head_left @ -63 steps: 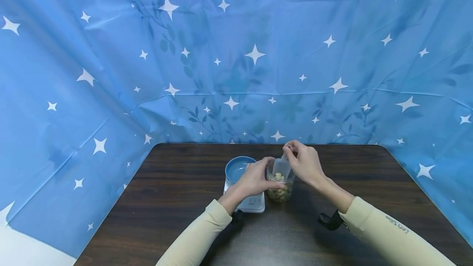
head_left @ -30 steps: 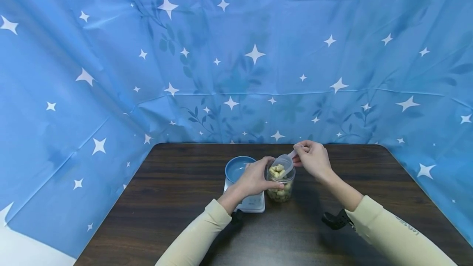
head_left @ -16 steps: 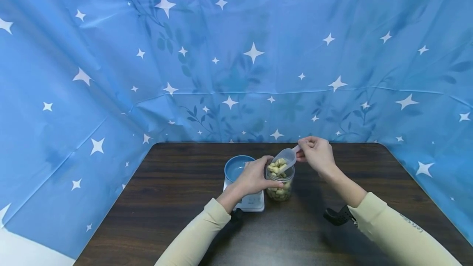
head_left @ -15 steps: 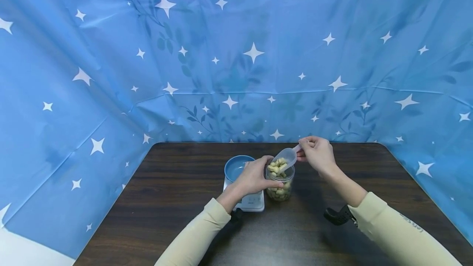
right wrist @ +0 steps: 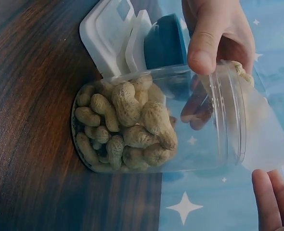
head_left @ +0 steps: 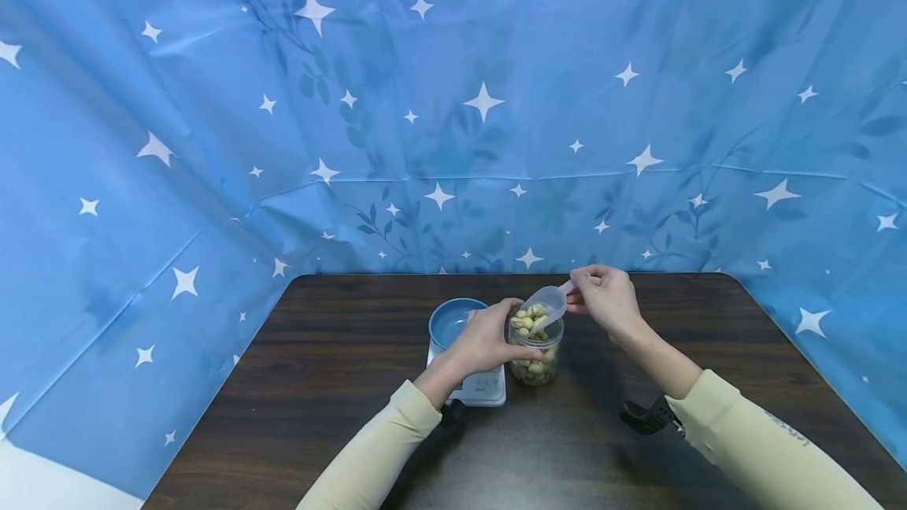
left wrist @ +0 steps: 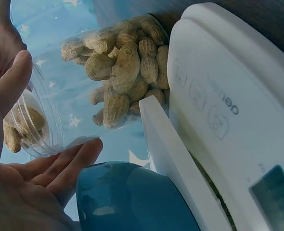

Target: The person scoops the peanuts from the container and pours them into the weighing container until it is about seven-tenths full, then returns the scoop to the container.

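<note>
1. The right hand (head_left: 605, 297) pinches the handle of a clear scoop (head_left: 549, 301) between thumb and fingertips. Its wrist is raised beyond the jar's far right side, with the forearm slanting in from the lower right.
2. The scoop tilts down leftward, its front end within the jar's mouth and its back above the rim; peanuts (head_left: 527, 318) show at it, though how many it carries is hard to tell.
3. The left hand (head_left: 489, 341) grips the jar (head_left: 534, 372) near the rim, thumb on the near side and fingers round the far side, the forearm coming from the lower left.
4. The jar stands upright on the counter (head_left: 298, 400), more peanuts filling its lower part.
5. The step in hand seems to be scooping peanuts out; the next move would call for levelling the scoop and lifting it clear of the rim without spilling, the jar held steady.
6. Just left of the jar, a blue bowl (head_left: 446, 327) sits on a white scale (head_left: 485, 393), partly behind the left hand.
</note>
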The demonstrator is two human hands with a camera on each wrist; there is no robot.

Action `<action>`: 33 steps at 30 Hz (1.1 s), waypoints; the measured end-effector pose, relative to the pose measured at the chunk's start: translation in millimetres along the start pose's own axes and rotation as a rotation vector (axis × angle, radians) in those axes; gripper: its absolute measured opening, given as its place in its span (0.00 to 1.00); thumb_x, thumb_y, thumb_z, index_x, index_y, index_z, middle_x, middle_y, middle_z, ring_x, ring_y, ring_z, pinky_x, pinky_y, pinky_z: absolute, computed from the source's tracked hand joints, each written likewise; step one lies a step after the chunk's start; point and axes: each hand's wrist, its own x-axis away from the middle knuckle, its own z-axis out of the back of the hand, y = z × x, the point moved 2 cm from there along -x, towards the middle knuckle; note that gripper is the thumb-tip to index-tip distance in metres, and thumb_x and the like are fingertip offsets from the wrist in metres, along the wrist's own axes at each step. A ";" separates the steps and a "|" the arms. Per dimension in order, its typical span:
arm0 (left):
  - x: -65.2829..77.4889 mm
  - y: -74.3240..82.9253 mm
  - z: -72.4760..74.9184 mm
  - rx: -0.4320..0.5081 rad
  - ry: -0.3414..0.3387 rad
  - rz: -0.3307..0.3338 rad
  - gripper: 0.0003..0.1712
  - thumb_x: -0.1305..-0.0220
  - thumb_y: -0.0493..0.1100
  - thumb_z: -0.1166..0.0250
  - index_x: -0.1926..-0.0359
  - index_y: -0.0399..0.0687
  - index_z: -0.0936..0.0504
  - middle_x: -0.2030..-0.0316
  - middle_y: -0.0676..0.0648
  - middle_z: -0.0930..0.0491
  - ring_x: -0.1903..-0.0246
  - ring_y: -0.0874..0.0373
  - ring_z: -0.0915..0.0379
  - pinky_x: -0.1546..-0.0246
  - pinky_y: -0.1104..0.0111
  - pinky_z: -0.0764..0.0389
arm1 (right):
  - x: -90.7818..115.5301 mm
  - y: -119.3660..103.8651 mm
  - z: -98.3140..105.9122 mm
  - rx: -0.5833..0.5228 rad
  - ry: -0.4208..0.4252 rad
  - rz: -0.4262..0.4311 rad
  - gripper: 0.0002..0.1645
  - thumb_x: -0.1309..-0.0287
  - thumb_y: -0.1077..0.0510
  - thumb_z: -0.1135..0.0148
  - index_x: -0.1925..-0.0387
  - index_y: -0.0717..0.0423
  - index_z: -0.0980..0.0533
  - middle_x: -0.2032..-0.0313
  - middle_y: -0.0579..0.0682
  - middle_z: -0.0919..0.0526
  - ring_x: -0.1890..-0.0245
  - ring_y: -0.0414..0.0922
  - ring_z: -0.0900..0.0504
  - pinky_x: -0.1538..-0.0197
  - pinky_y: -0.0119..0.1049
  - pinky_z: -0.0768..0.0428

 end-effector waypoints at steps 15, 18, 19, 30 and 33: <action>0.7 -1.4 0.4 -0.006 -0.009 0.013 0.52 0.43 0.67 0.25 0.27 0.46 0.32 0.39 0.50 0.22 0.41 0.58 0.26 0.36 0.51 0.34 | -1.3 6.6 13.8 -0.082 0.040 -0.067 0.28 0.21 0.56 0.48 0.38 0.80 0.33 0.67 0.52 0.13 0.69 0.38 0.13 0.59 0.36 0.15; 0.4 -1.2 0.4 -0.007 -0.006 0.007 0.51 0.43 0.67 0.25 0.27 0.47 0.32 0.40 0.50 0.22 0.42 0.58 0.26 0.37 0.51 0.33 | -2.0 10.9 16.6 -0.088 0.060 -0.085 0.28 0.21 0.55 0.48 0.38 0.80 0.32 0.67 0.51 0.14 0.68 0.38 0.13 0.58 0.35 0.15; 0.2 -1.3 0.4 -0.007 -0.004 0.006 0.51 0.43 0.67 0.25 0.27 0.47 0.32 0.40 0.50 0.21 0.42 0.58 0.26 0.37 0.52 0.33 | -2.0 11.8 17.2 -0.088 0.067 -0.092 0.28 0.21 0.55 0.49 0.38 0.80 0.32 0.67 0.50 0.15 0.68 0.37 0.13 0.58 0.35 0.15; 0.5 -0.8 0.4 -0.007 0.002 -0.010 0.51 0.44 0.67 0.25 0.28 0.47 0.32 0.41 0.50 0.21 0.43 0.58 0.25 0.37 0.51 0.32 | -1.0 19.2 20.9 -0.189 0.098 -0.129 0.29 0.21 0.57 0.50 0.34 0.81 0.37 0.69 0.45 0.16 0.70 0.37 0.15 0.60 0.33 0.15; 0.3 -1.6 -0.7 -0.005 0.003 -0.013 0.51 0.43 0.67 0.25 0.27 0.47 0.32 0.41 0.51 0.21 0.43 0.59 0.26 0.38 0.52 0.32 | -0.4 21.0 22.8 -0.216 0.107 -0.128 0.28 0.22 0.58 0.49 0.35 0.80 0.36 0.69 0.45 0.16 0.70 0.37 0.15 0.60 0.33 0.15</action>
